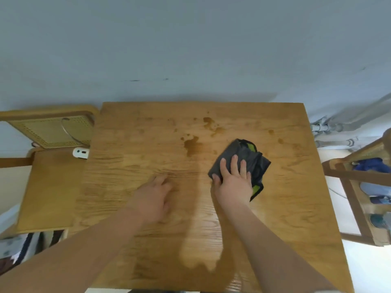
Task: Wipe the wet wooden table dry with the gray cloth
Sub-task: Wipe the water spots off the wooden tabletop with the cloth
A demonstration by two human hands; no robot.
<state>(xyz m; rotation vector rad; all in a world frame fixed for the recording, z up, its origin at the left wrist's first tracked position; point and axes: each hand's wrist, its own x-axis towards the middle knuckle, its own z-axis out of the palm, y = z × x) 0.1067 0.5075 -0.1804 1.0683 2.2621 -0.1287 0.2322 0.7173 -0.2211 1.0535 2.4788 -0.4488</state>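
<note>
Right hand fingers: the fingers (234, 163) of the right hand (233, 182) are spread out flat and press down on the gray cloth (251, 159). They do not curl around it; the palm pins it to the wood.
Left hand fingers: the left hand (153, 197) lies open on bare wood, fingers loose, and holds nothing. It looks a bit blurry.
Cloth: it is bunched up, dark gray with a green edge showing, and sits right of the middle of the wooden table (296, 208).
Nearest wet spot: a dark puddle (191, 145) sits just past the cloth, up and to the left of the right fingertips.
More wet spots: small drops (211, 124) lie farther off, toward the far edge by the wall. A few tiny ones sit to the right of the cloth too.
Near side: a big shiny wet patch (201, 240) runs down between the two arms, toward the person.
Which hand is closer: the right hand, since the cloth is already under it.
Next move, my guess: push the cloth away and to the left, over the puddle.
Off the table: a wooden chair (42, 187) stands at the left side.
</note>
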